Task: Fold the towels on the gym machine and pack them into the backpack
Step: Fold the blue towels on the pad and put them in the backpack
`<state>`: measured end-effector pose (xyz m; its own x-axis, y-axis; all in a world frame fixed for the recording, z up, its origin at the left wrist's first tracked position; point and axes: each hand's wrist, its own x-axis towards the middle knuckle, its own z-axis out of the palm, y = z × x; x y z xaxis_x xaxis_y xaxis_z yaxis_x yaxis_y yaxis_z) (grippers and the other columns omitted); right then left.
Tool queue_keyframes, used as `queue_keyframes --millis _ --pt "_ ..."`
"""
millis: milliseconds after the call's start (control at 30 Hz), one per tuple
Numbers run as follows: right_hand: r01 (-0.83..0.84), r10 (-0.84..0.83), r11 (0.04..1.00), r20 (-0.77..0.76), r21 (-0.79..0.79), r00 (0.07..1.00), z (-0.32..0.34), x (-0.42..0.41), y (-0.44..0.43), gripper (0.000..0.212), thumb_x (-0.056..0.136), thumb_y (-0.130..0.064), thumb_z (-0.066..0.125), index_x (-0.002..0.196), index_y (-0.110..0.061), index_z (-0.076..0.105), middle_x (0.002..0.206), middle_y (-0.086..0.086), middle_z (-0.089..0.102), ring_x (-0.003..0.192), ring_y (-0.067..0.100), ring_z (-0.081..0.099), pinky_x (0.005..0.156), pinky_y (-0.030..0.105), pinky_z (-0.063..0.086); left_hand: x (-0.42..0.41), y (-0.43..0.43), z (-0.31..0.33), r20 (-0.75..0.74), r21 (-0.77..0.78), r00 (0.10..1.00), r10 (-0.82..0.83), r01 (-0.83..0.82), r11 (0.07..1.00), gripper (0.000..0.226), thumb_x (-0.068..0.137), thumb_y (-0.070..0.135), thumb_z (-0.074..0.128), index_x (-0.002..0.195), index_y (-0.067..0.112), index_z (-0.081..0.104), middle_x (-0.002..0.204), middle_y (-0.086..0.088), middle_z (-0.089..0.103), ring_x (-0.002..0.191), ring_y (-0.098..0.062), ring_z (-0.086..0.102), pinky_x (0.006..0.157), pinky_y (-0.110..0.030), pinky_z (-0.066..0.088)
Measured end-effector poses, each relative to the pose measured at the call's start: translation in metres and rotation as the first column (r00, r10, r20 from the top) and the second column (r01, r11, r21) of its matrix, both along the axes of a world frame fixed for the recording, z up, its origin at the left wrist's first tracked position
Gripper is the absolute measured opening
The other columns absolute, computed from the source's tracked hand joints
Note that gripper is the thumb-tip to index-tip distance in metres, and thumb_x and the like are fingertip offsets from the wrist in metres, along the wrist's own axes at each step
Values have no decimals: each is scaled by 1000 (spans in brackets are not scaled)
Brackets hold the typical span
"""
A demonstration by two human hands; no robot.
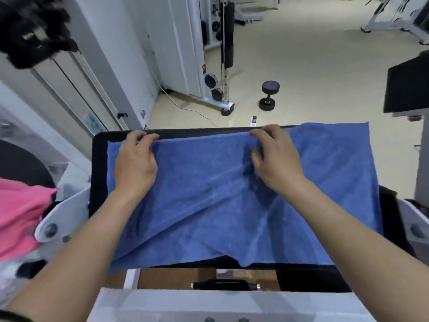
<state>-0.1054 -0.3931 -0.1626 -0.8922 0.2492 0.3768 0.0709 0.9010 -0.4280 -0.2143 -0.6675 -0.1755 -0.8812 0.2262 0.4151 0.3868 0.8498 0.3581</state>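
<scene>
Blue towel (209, 194): terry cloth, spread wide over the black padded surface (99, 159), creased diagonally, near edge rumpled and hanging over the front.
Far edge: lies along the pad's far rim.
Pink towel (21, 214): bunched at left, off the pad.

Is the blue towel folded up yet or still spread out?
Mostly spread out: the blue towel lies wide and wrinkled over the black pad.
</scene>
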Motion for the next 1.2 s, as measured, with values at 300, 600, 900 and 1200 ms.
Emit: queue_keyframes --millis 300,600,900,1200 --pt "-142 135 988 113 61 984 -4 -48 -74 23 96 -22 52 116 -12 57 115 7 46 76 28 52 61 40 49 -35 -57 11 95 -25 988 121 -120 993 13 94 18 55 100 12 65 106 -13 60 100 -32 55 81 -36 39" --pt "-158 161 983 -17 96 987 -3 -50 -105 32 91 -13 51 123 -9 55 111 11 53 97 31 50 61 39 47 -39 -56 17 48 164 984 171 -177 970 31 89 11 53 118 16 59 123 -11 50 103 -28 55 85 -36 45" --pt "-448 407 870 211 206 889 -64 56 -160 36 76 -22 69 110 -15 60 103 7 55 78 27 53 52 33 46 119 -102 -73 255 103 878 404 -440 892 47 87 20 68 128 7 50 120 -19 50 112 -37 47 94 -46 40" --pt "-264 226 959 286 103 931 -78 76 -226 78 68 -38 70 138 -16 45 133 11 46 116 29 48 83 44 43 120 -121 -57 654 487 728 208 -615 620 32 90 6 61 119 19 58 91 -2 69 87 -22 68 73 -33 53"
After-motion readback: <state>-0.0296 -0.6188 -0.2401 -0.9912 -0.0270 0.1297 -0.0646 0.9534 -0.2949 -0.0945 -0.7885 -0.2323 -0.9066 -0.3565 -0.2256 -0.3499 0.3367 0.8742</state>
